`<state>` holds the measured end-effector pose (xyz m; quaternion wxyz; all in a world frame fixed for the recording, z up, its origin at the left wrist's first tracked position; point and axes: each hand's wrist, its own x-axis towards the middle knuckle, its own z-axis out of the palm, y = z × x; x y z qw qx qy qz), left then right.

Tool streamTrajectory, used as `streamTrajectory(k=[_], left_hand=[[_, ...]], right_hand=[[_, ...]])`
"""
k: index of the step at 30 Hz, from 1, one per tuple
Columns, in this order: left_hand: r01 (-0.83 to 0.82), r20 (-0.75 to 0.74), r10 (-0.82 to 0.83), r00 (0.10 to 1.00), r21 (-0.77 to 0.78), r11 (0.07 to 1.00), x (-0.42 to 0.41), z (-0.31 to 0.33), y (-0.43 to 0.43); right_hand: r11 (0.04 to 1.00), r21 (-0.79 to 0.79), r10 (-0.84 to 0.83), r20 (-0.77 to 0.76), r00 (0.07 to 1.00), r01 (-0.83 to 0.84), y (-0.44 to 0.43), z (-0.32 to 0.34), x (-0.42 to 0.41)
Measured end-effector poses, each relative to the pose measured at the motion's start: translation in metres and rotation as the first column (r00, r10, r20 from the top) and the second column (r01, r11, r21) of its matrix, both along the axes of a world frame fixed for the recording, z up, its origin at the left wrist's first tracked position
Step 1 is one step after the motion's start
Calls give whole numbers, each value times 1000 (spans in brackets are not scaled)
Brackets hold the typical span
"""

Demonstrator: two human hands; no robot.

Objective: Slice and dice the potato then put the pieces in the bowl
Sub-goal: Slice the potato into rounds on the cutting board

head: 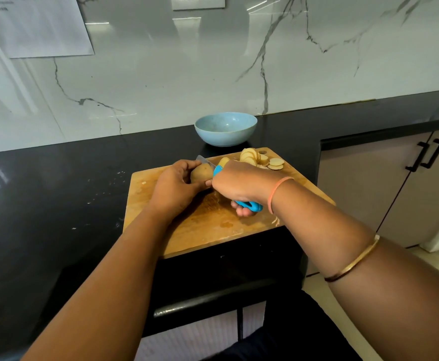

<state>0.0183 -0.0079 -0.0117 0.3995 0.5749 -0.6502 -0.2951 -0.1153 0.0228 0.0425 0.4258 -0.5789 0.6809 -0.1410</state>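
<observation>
Curling around the near end of the potato (201,173), the left hand (176,183) is pinning it to the wooden cutting board (208,225), fingers over the top and thumb at the near side. The right hand (236,183) is wrapping tightly around the blue-handled knife (217,170), with the butt of the handle sticking out below the palm. The blade (203,160) is pointing away and to the left, and only its tip is showing past the potato. The potato is lying with its long axis roughly across the board, left to right, though both hands are covering much of it, so where the edge meets it cannot be made out. Round potato slices (257,159) are lying fanned and overlapping at the board's far right corner. Just beyond the board, a light blue bowl (226,138) is sitting upright on the black countertop (57,191). An orange band (278,191) and a gold bangle (351,259) are circling the right forearm. A sheet of paper (36,24) is hanging on the marble wall at upper left, cut off by the frame, its printed lines too blurred to read.
</observation>
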Motion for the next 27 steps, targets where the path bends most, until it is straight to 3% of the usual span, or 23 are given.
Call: streamTrajectory(k=[7, 15, 20, 24, 27], left_hand=[[-5, 7, 5, 1000, -2, 1000, 0, -1, -1], [-50, 29, 50, 998, 21, 999, -3, 2, -2], [-85, 108, 84, 991, 3, 996, -5, 4, -3], [-109, 171, 110, 979, -16, 994, -7, 4, -2], [-86, 171, 87, 981, -16, 996, -5, 3, -1]], right_hand=[[979, -111, 142, -239, 961, -172, 11, -6, 6], [954, -21, 257, -454, 853, -298, 27, -3, 7], [948, -19, 276, -452, 848, -319, 35, 0, -3], [973, -33, 205, -319, 925, -227, 48, 0, -29], [978, -94, 141, -355, 924, -185, 44, -5, -39]])
